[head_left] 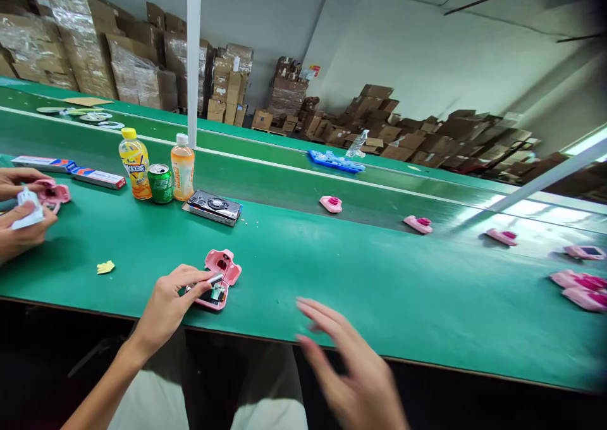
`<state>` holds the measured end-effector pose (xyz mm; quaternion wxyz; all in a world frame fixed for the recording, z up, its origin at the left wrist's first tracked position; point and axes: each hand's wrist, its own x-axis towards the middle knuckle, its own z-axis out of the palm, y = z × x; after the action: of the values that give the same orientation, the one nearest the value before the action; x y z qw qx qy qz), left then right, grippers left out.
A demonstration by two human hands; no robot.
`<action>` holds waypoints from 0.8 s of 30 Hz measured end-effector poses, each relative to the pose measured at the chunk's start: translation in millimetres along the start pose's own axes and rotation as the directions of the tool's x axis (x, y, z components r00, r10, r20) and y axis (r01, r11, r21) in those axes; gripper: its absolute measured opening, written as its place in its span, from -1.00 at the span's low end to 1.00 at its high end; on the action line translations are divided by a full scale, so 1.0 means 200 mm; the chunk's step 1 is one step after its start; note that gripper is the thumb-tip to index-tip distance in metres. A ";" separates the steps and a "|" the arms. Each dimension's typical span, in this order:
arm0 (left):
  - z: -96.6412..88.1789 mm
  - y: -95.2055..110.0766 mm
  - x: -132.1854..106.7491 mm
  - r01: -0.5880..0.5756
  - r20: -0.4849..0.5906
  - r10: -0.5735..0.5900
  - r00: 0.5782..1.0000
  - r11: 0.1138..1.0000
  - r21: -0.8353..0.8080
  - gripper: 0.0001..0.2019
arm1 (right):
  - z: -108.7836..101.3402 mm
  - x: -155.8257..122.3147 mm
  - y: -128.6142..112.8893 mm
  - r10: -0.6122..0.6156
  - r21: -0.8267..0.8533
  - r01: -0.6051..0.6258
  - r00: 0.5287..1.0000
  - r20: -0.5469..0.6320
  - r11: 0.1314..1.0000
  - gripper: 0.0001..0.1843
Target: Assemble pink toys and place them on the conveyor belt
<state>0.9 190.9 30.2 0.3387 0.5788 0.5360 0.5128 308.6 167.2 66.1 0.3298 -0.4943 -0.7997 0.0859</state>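
An opened pink toy camera (230, 272) lies near the front edge of the green table, its two shell halves folded apart. A small green circuit board (218, 293) shows in the lower half. My left hand (173, 300) pinches a small silver piece (215, 279), perhaps a battery, just over that lower half. Part of the lower half is hidden by my fingers. To the right, my right hand (348, 367) hovers at the table edge with fingers apart and nothing in them, slightly smeared by motion.
At the left, a co-worker's hands (23, 221) hold a white tube or packet near another pink shell (54, 193). Bottles (134, 164), a green can (160, 183) and a boxed black device (213, 207) stand ahead. Several pink cameras (331, 203) lie along the belt to the right.
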 end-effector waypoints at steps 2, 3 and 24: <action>-0.01 0.02 -0.02 -0.087 0.057 0.084 0.995 0.995 0.045 -0.71 | 0.15 0.26 -0.14 -0.220 0.095 0.201 0.937 0.272 0.975 -0.63; -0.02 0.03 -0.03 -0.126 0.083 0.121 0.989 0.990 0.060 -0.71 | 0.21 0.37 -0.20 -0.294 0.145 0.259 0.893 0.341 0.955 -0.67; -0.01 -0.10 -0.04 -0.321 0.107 0.304 0.946 0.848 0.422 -0.80 | 0.46 0.35 -0.23 -0.083 0.461 -0.009 0.981 0.177 0.887 -0.73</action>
<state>-4.7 187.0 10.7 0.1232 0.7281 0.5290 0.4182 198.3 220.4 47.6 0.3603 -0.3762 -0.7939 0.3136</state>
